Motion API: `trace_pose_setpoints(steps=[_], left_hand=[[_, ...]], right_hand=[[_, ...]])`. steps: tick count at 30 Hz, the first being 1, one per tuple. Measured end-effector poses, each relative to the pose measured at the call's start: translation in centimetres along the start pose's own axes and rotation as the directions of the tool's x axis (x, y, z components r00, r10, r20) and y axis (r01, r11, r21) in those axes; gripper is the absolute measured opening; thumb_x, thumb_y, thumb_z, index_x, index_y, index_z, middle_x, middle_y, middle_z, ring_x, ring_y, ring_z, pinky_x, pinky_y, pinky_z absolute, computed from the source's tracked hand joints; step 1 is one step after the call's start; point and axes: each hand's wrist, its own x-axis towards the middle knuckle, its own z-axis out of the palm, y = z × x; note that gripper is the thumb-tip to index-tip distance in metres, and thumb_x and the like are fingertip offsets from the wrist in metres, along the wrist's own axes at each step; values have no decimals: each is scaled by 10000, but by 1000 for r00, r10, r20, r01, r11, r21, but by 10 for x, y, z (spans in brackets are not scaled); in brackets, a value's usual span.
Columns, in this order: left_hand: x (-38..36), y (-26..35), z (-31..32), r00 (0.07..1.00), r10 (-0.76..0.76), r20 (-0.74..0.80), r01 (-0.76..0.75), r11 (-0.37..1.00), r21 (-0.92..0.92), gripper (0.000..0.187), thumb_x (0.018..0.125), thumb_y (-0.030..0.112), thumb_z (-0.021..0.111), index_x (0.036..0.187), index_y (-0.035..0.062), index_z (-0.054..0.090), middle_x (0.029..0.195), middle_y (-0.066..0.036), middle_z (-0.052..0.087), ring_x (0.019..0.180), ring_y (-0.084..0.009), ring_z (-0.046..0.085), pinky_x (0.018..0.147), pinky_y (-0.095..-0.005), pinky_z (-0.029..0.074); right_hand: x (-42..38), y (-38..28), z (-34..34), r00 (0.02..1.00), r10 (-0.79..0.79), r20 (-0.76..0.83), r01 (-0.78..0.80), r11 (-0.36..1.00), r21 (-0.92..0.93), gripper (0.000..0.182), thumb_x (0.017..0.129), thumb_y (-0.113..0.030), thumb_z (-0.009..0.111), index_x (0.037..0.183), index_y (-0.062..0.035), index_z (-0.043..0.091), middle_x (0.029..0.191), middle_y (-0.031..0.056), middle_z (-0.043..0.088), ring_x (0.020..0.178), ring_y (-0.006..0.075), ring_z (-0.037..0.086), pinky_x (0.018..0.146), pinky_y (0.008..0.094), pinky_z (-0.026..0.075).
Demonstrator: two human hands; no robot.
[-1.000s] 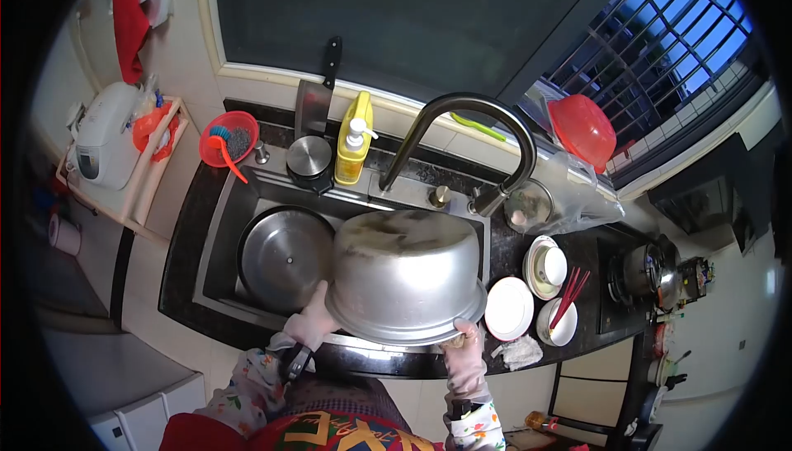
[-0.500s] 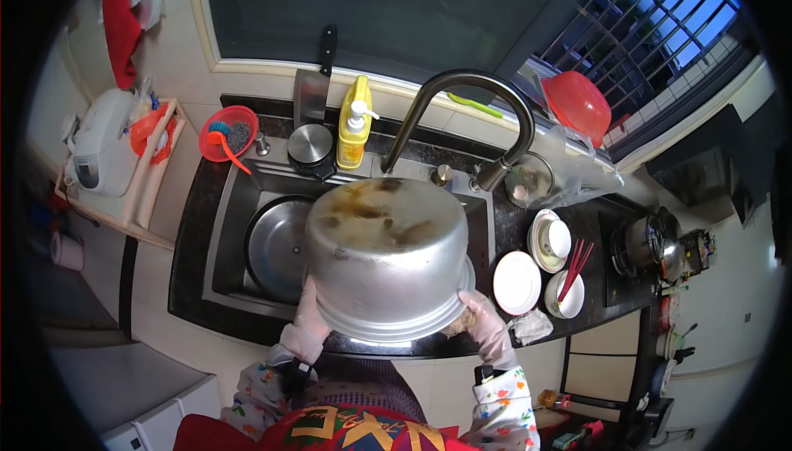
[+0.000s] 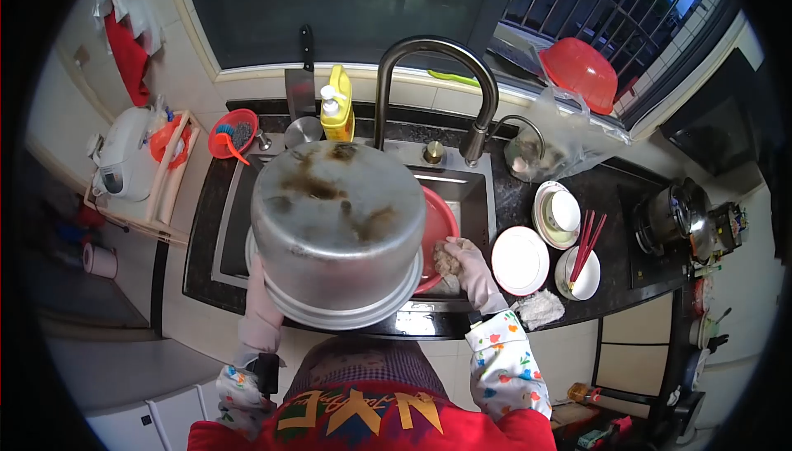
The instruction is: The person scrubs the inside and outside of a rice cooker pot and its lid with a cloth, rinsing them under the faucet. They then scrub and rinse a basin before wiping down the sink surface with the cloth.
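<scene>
A large aluminium pot [image 3: 338,228] is upside down over the left part of the sink [image 3: 474,204], its base marked with brown stains. My left hand [image 3: 262,307], in a pale translucent glove, grips the pot's rim at the left; its fingertips are partly hidden. On the other side, my gloved right hand [image 3: 472,274] is apart from the pot and closed on a crumpled light-brown scrubbing cloth [image 3: 446,261]. That cloth is at the edge of a red basin [image 3: 444,220], which the pot partly covers.
The faucet [image 3: 382,88] arches behind the pot. A yellow soap bottle [image 3: 340,109], a cleaver [image 3: 300,92] and a red bowl with a brush [image 3: 233,133] line the back. To the right are a plate [image 3: 520,260], bowls with red chopsticks [image 3: 584,249] and a white rag [image 3: 540,309].
The pot has moved left, still held by my left hand. My right hand has let go of its rim and holds the cloth by the red basin, which now shows. The view has shifted slightly.
</scene>
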Motion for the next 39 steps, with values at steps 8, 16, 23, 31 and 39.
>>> trace_pose_setpoints(steps=[8, 16, 23, 31, 39], left_hand=[[-21, 9, 16, 997, 43, 63, -47, 997, 67, 532, 988, 419, 376, 1338, 19, 412, 1322, -128, 484, 1191, -255, 481, 1024, -378, 386], [-25, 9, 54, 998, 8, 70, -14, 996, 94, 505, 990, 405, 389, 1299, 9, 452, 1251, -110, 537, 1130, -224, 527, 966, -353, 440], [-30, 8, 89, 993, 92, 78, -113, 933, 342, 510, 989, 407, 391, 1283, -5, 457, 1215, -115, 556, 1091, -224, 548, 945, -358, 452], [-17, 10, 112, 986, 163, 15, -140, 790, 596, 505, 980, 386, 426, 1186, -66, 517, 1048, -122, 623, 921, -194, 627, 793, -326, 515], [11, 14, 124, 981, 193, -14, -142, 770, 622, 445, 969, 353, 470, 1120, -56, 560, 958, -104, 634, 844, -175, 616, 736, -319, 505]], right_hand=[[14, -1, -8, 989, 86, 117, -88, 996, 12, 283, 875, -5, 560, 1137, -3, 454, 976, 146, 625, 841, 246, 648, 705, 349, 557], [36, 24, -34, 995, 68, 78, -71, 997, 39, 129, 885, -48, 554, 1000, -27, 500, 738, 93, 612, 553, 201, 583, 459, 319, 469], [38, 25, -39, 991, 44, 127, -49, 998, 34, 288, 868, -73, 588, 1130, 5, 497, 923, 123, 634, 747, 203, 627, 609, 317, 516], [42, 32, -35, 995, 47, 83, -47, 999, -2, 313, 867, -87, 585, 1154, 11, 504, 968, 113, 628, 829, 197, 623, 700, 307, 510], [37, 22, -39, 997, -78, 25, 76, 994, 73, 260, 888, -68, 566, 1138, -11, 519, 920, 79, 626, 782, 175, 608, 692, 294, 503]])
